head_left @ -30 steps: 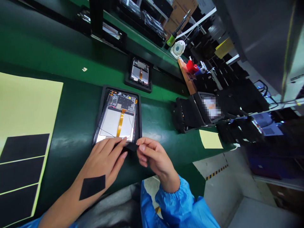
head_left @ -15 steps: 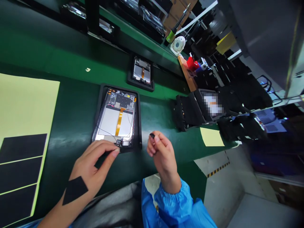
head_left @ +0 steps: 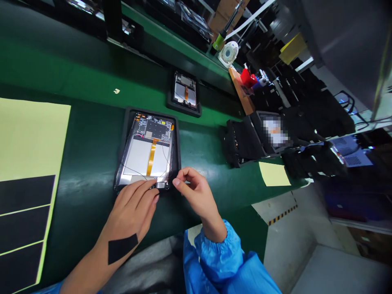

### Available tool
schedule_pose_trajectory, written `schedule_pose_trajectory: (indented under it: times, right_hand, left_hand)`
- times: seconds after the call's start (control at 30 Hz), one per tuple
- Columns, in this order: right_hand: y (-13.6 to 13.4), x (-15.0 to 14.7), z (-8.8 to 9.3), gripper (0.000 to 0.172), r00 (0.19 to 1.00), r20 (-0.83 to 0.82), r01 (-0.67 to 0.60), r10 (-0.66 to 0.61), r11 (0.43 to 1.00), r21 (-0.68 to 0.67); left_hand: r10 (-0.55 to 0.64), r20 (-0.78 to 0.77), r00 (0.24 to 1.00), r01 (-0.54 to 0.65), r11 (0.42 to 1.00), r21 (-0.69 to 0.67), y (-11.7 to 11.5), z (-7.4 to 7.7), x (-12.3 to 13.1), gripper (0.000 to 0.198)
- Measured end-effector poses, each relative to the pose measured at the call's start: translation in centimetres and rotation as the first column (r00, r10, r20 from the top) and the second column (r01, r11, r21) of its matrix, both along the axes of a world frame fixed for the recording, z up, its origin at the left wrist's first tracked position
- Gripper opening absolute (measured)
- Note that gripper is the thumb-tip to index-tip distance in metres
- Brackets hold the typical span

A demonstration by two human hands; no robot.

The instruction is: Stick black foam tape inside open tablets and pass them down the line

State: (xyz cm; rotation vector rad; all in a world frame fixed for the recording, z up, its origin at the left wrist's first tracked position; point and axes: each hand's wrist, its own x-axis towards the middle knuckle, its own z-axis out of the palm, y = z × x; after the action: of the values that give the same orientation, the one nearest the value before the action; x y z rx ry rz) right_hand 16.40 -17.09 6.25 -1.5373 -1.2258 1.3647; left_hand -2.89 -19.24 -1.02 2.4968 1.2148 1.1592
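An opened tablet (head_left: 149, 152) with a silver battery, an orange ribbon cable and a circuit board lies in a black tray (head_left: 121, 147) on the green bench. My left hand (head_left: 134, 208) rests with its fingers stretched flat on the tablet's near edge. A black diamond-shaped patch (head_left: 122, 248) is stuck on that wrist. My right hand (head_left: 192, 192) is pinched closed, its fingertips at the tablet's near right corner. What the pinch holds is hidden. A blue sleeve (head_left: 220, 257) covers the right forearm.
A second opened tablet (head_left: 185, 92) lies farther back. A yellow sheet (head_left: 27, 139) with black strips (head_left: 24, 196) is at the left. To the right sit stacked black trays (head_left: 241, 143), a yellow note (head_left: 273, 173), a small fan (head_left: 229, 53) and a green-handled screwdriver (head_left: 221, 38).
My right hand lifted away with a small black piece, then came back down to the tablet's near right corner. My left hand slid back onto the tablet's near edge.
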Motion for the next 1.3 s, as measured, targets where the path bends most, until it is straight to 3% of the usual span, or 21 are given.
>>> schedule_pose_trajectory:
  times: [0.13, 0.3, 0.43, 0.57, 0.83, 1.03, 1.3]
  right_hand:
    - [0.2, -0.1, 0.0, 0.015, 0.995, 0.098, -0.028, 0.016, 0.992, 0.12]
    - [0.7, 0.1, -0.5, 0.018, 0.995, 0.048, -0.08, 0.083, 0.995, -0.057]
    - [1.6, 0.1, -1.2, 0.017, 0.999, -0.023, -0.05, 0.048, 0.989, -0.14]
    - [2.6, -0.5, -1.2, 0.011, 0.998, -0.003, -0.057, 0.058, 0.974, -0.22]
    - [3.5, -1.2, -0.4, 0.019, 0.992, 0.091, -0.049, 0.09, 0.925, -0.378]
    - [3.3, -1.4, -0.6, 0.019, 0.967, 0.206, -0.058, 0.149, 0.918, -0.392]
    - [3.5, -1.5, -0.4, 0.019, 0.875, 0.42, -0.091, 0.24, 0.934, -0.345]
  left_hand:
    - [-0.007, -0.032, 0.999, 0.008, 0.999, 0.034, 0.2, -0.1, 0.0, 0.014]
    - [-0.02, -0.133, 0.991, 0.031, 0.996, 0.079, 0.7, -0.2, 0.3, 0.016]
    - [-0.057, -0.169, 0.984, 0.073, 0.993, 0.092, 1.0, -0.6, 0.2, 0.017]
    - [-0.073, -0.158, 0.985, 0.087, 0.993, 0.083, 1.1, -1.0, -0.2, 0.019]
    - [-0.095, -0.146, 0.985, 0.11, 0.99, 0.093, 1.0, -1.2, -0.5, 0.019]
    - [-0.103, -0.145, 0.984, 0.119, 0.988, 0.103, 1.0, -1.2, -0.6, 0.019]
    - [-0.098, -0.157, 0.983, 0.118, 0.985, 0.124, 0.9, -1.2, -0.5, 0.021]
